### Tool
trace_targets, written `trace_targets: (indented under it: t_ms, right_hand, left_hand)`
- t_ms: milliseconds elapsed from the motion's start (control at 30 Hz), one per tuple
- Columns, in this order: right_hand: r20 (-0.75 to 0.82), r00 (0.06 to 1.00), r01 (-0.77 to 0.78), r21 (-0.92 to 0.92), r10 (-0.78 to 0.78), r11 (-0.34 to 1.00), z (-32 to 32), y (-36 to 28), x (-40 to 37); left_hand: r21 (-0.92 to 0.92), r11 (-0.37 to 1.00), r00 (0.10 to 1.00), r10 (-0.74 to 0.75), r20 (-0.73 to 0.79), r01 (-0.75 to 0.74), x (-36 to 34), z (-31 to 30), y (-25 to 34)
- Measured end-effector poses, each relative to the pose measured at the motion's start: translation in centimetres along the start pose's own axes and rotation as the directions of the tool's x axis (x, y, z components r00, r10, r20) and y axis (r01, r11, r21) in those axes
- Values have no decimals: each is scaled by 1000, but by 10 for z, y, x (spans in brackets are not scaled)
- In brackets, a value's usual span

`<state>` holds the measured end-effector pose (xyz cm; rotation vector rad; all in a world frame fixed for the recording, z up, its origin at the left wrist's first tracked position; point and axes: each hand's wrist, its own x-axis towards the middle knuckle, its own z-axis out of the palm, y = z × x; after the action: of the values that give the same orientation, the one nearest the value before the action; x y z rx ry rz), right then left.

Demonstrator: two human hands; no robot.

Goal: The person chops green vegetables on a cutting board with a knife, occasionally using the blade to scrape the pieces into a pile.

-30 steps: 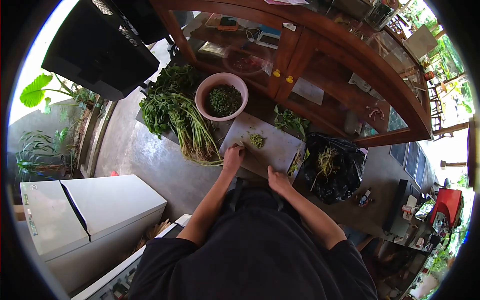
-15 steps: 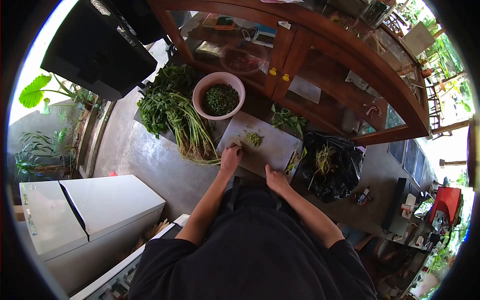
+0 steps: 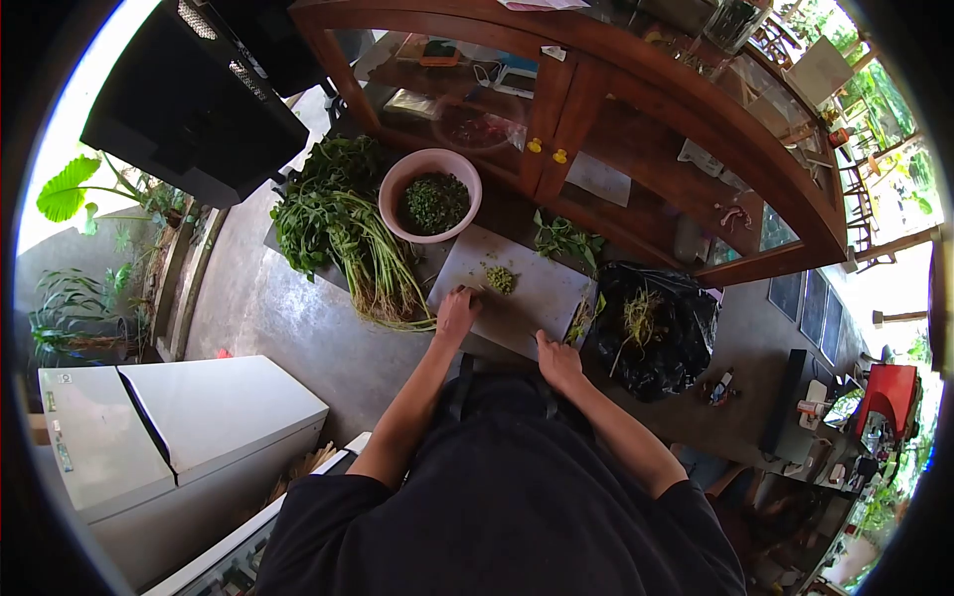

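Note:
A pale cutting board (image 3: 507, 323) lies in front of me with a small pile of chopped green pieces (image 3: 500, 280) on it. My left hand (image 3: 458, 310) rests at the board's left side, fingers bent together just left of the pile; what they press or hold is too small to name. On the board's near edge is my right hand (image 3: 559, 360), its fingers curled round something I cannot make out. A pink bowl (image 3: 430, 196) of chopped greens stands beyond the board. Long-stemmed leafy greens (image 3: 363, 248) lie left of it.
A wooden glass-fronted cabinet (image 3: 596, 129) rises behind the board. Leafy sprigs (image 3: 568, 240) lie at the board's far edge. To the right is a black plastic bag (image 3: 671, 363) with root trimmings (image 3: 643, 318) on it. A white fridge (image 3: 219, 412) stands at lower left.
My right hand has moved slightly right and toward me. My left hand's fingers have shifted a little on the board. The whole view has moved slightly.

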<state>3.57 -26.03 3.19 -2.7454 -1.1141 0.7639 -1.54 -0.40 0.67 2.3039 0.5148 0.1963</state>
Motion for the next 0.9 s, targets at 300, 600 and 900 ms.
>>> trace_targets:
  t_ms: [300,600,900]
  right_hand:
    - [-83,996,42,42,-39,998,-35,-6,-11]
    - [-55,997,65,48,-62,997,-39,-13,-18]
    - [19,1000,0,-26,1,1000,-22,-17,-10]
  left_hand:
    - [6,1000,999,13,-31,-13,7,9,-1]
    - [-8,1000,994,-14,-110,13,2,7,6]
    - [-36,999,992,17,-123,-21,1,4,6]
